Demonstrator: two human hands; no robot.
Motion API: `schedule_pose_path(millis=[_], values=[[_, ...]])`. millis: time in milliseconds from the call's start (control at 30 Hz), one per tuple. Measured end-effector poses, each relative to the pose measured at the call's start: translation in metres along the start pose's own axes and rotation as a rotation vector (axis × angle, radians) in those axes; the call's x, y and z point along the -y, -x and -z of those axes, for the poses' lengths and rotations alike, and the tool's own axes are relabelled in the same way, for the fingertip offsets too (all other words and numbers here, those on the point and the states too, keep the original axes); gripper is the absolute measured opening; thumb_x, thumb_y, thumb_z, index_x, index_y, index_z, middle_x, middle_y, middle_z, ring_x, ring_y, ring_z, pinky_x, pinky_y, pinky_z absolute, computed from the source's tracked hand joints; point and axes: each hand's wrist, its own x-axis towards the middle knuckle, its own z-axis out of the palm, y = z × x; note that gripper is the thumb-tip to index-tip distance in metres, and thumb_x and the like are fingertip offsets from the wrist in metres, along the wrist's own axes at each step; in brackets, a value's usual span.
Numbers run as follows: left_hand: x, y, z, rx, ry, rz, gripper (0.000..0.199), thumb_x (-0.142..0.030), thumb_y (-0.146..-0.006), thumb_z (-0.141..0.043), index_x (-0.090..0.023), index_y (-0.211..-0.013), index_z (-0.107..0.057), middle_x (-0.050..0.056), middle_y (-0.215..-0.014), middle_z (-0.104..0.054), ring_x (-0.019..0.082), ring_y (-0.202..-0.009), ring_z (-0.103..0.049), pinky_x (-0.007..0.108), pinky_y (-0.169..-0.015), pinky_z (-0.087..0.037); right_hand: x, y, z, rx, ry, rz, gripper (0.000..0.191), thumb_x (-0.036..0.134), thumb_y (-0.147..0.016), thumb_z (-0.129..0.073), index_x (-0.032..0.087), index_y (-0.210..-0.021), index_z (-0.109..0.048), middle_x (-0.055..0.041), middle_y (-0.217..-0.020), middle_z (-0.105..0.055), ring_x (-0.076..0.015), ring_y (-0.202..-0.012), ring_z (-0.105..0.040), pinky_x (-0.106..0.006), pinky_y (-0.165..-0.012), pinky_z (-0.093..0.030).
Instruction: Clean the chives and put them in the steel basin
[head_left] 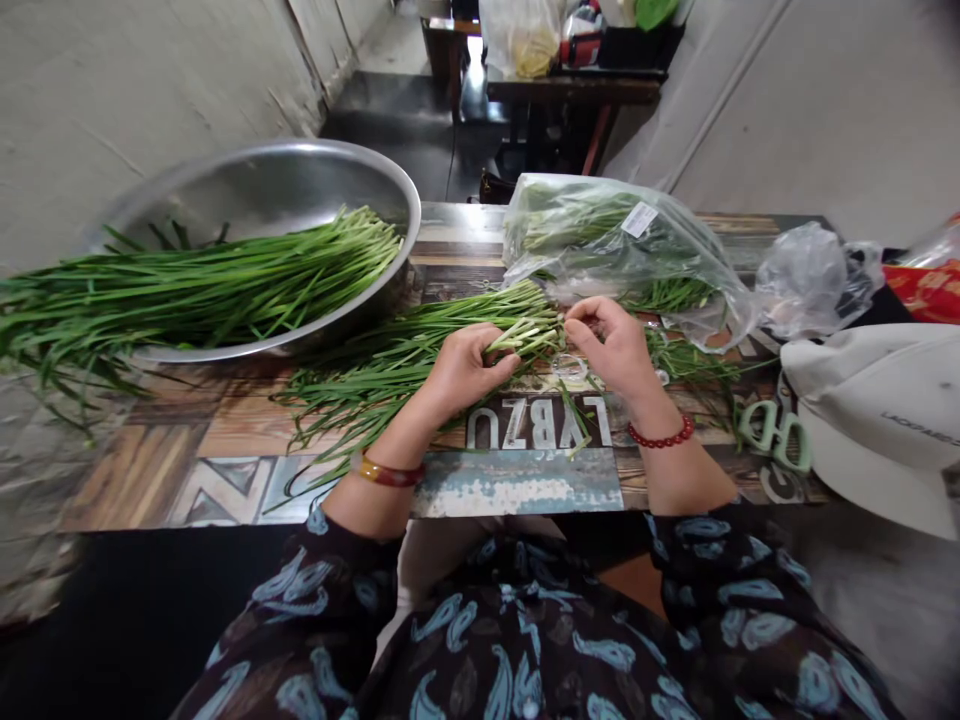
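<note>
Green garlic chives [405, 350] lie in a loose pile on the patterned table, their pale root ends pointing right. My left hand [472, 365] is closed around a few stalks, whose pale ends stick out past the thumb and fingers. Just beyond those ends is my right hand [609, 345], its thumb and fingertips curled together at the right edge of the pile. Whatever those fingertips pinch, if anything, is too small to make out. Thin green scraps [574, 410] are scattered on the table below and beside the right hand.
A large steel basin [300, 150] at the left holds a big bundle of chives. Behind my right hand lies a clear plastic bag [675, 240] with more greens. Crumpled plastic [810, 280], green-handled scissors [772, 435] and a white cap [877, 400] are at the right.
</note>
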Motion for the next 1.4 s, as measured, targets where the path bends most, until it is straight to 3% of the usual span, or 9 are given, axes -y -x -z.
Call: schedule_pose_path(millis=[133, 333, 467, 633, 767, 900, 1100, 1267, 1400], values=[[-0.001, 0.000, 0.000, 0.021, -0.011, 0.008, 0.023, -0.022, -0.080, -0.060, -0.017, -0.061, -0.050, -0.003, -0.062, -0.046, 0.011, -0.062, -0.044, 0.025, -0.062, -0.031, 0.004, 0.001, -0.007, 0.106, 0.035, 0.101, 0.016, 0.036, -0.087, -0.064, 0.022, -0.081, -0.068, -0.0033, -0.084, -0.070, -0.0178, -0.078, -0.063, -0.033, -0.075, -0.051], [-0.004, 0.001, 0.000, 0.138, 0.037, 0.009, 0.028, -0.026, -0.084, -0.059, -0.017, -0.060, -0.047, -0.002, -0.063, -0.045, 0.012, -0.064, -0.044, 0.026, -0.063, -0.032, 0.006, 0.003, -0.016, 0.125, 0.017, 0.154, 0.019, 0.034, -0.087, -0.064, 0.023, -0.071, -0.066, -0.0024, -0.076, -0.070, -0.0180, -0.073, -0.063, -0.034, -0.075, -0.051], [0.000, 0.000, 0.007, 0.012, 0.081, 0.050, 0.031, -0.031, -0.089, -0.056, -0.017, -0.062, -0.049, -0.001, -0.068, -0.047, 0.014, -0.071, -0.047, 0.026, -0.069, -0.037, -0.004, 0.002, -0.016, 0.102, 0.109, 0.076, 0.020, 0.032, -0.092, -0.057, 0.022, -0.080, -0.070, -0.0036, -0.081, -0.072, -0.0186, -0.077, -0.064, -0.033, -0.075, -0.050], [0.005, -0.001, 0.015, -0.142, 0.233, 0.117, 0.024, -0.035, -0.091, -0.054, -0.017, -0.075, -0.058, 0.002, -0.081, -0.057, 0.015, -0.082, -0.052, 0.027, -0.081, -0.043, -0.019, 0.004, -0.016, 0.154, 0.406, 0.159, 0.013, 0.031, -0.090, -0.063, 0.022, -0.091, -0.071, -0.0065, -0.089, -0.071, -0.0230, -0.088, -0.063, -0.038, -0.085, -0.046], [0.004, 0.001, 0.012, -0.123, 0.490, 0.206, 0.031, -0.045, -0.092, -0.053, -0.018, -0.078, -0.055, 0.000, -0.071, -0.055, 0.011, -0.064, -0.051, 0.025, -0.065, -0.045, -0.019, 0.007, -0.017, 0.197, 0.567, 0.165, 0.011, 0.030, -0.089, -0.063, 0.022, -0.092, -0.070, -0.0085, -0.094, -0.070, -0.0256, -0.092, -0.060, -0.039, -0.085, -0.043], [0.004, 0.002, 0.006, -0.159, 0.578, 0.294, 0.034, -0.051, -0.084, -0.067, -0.019, -0.080, -0.054, -0.006, -0.057, -0.042, 0.007, -0.045, -0.035, 0.023, -0.044, -0.029, -0.013, 0.005, -0.017, 0.141, 0.409, 0.150, 0.015, 0.028, -0.094, -0.054, 0.022, -0.088, -0.066, -0.0062, -0.088, -0.070, -0.0215, -0.083, -0.061, -0.035, -0.078, -0.044], [0.005, 0.001, 0.005, -0.206, 0.557, 0.338, 0.030, -0.044, -0.080, -0.070, -0.015, -0.087, -0.067, -0.007, -0.050, -0.040, 0.007, -0.042, -0.034, 0.024, -0.042, -0.024, -0.005, 0.003, -0.016, 0.088, 0.147, 0.104, 0.033, 0.044, -0.097, -0.047, 0.023, -0.076, -0.059, -0.0017, -0.070, -0.067, -0.0168, -0.066, -0.060, -0.030, -0.069, -0.046], [-0.001, 0.002, 0.005, -0.173, 0.476, 0.310, 0.028, -0.039, -0.081, -0.067, -0.014, -0.089, -0.073, -0.003, -0.056, -0.056, 0.011, -0.054, -0.049, 0.024, -0.053, -0.038, 0.002, 0.005, -0.016, 0.130, 0.119, 0.166, 0.035, 0.046, -0.098, -0.046, 0.023, -0.076, -0.060, -0.0025, -0.072, -0.067, -0.0174, -0.069, -0.062, -0.031, -0.071, -0.048], [-0.003, 0.002, 0.002, -0.038, 0.364, 0.216, 0.020, -0.033, -0.076, -0.072, -0.013, -0.081, -0.074, 0.003, -0.078, -0.071, 0.015, -0.075, -0.062, 0.026, -0.072, -0.046, 0.008, 0.006, -0.018, 0.155, 0.099, 0.166, 0.038, 0.049, -0.098, -0.045, 0.023, -0.073, -0.059, -0.0025, -0.069, -0.067, -0.0176, -0.068, -0.062, -0.031, -0.070, -0.048]])
